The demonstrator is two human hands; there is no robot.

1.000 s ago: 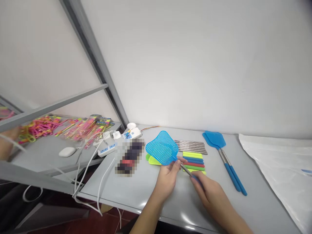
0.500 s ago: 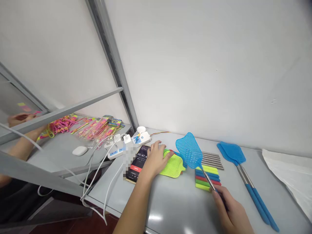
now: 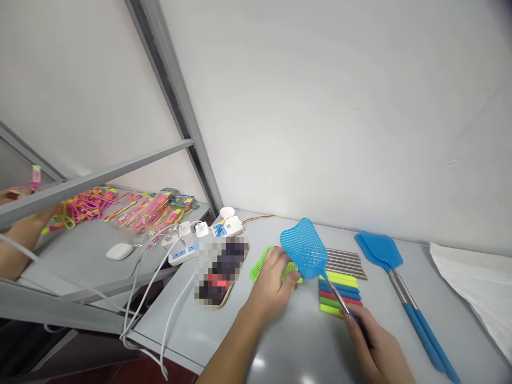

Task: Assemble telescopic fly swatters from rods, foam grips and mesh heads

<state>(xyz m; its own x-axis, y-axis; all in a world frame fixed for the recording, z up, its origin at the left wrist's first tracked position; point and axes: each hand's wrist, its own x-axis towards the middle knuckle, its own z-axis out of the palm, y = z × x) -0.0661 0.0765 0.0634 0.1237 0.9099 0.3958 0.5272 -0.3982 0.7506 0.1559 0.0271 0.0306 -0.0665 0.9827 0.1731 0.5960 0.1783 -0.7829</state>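
My right hand (image 3: 378, 344) is closed around the handle end of a fly swatter (image 3: 306, 248) with a blue perforated head and a thin metal rod. The head is raised above the table, tilted up. My left hand (image 3: 276, 280) is curled over a small pile of loose swatter heads, its fingers bent around a yellow-green head (image 3: 291, 271). Most of that head is hidden under the hand. A green swatter head (image 3: 260, 265) shows at the left of the fingers.
Coloured handle tubes (image 3: 340, 296) and metal rods (image 3: 346, 262) lie in rows. Two blue swatters (image 3: 404, 290) rest at right beside white plastic sheeting (image 3: 472, 288). A phone (image 3: 224, 272), a power strip (image 3: 184, 253) and cables are left. Beyond the frame, another person's arm (image 3: 24, 240) reaches near colourful packets (image 3: 152, 213).
My left hand has moved right, off the phone's edge and onto the swatter heads, its fingers now curled. The right hand still holds the blue swatter, nearly unmoved. The view shifted slightly.
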